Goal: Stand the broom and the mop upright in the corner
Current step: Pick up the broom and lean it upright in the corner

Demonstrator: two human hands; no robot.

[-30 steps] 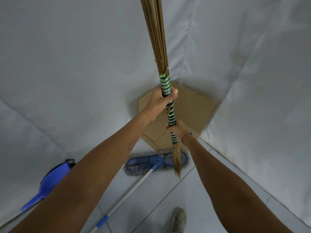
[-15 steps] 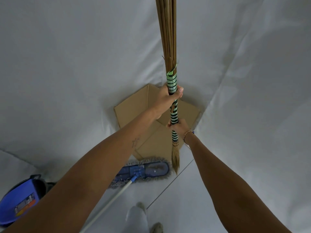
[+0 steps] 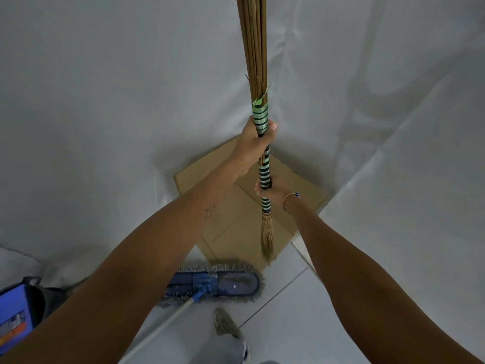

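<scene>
A stick broom (image 3: pixel 256 48) of bundled brown sticks hangs upright, its handle end wrapped in green and black tape. My left hand (image 3: pixel 253 141) grips the taped part high up. My right hand (image 3: pixel 273 191) grips it lower down. The broom's frayed lower tip (image 3: pixel 266 240) hovers over flat cardboard (image 3: pixel 231 227) lying in the corner. A blue flat mop (image 3: pixel 228 282) with a grey fringe lies on the tiled floor in front of the cardboard, its pale pole (image 3: pixel 157 329) running toward the lower left.
White sheeting (image 3: pixel 105 101) covers both walls that meet at the corner. A blue container (image 3: pixel 18 308) sits at the lower left by the wall. My shoe (image 3: pixel 225 324) stands on the pale tiles behind the mop head.
The broom and both hands have moved closer to the corner, over the cardboard. The view has shifted forward, so the mop now lies nearer my feet.
</scene>
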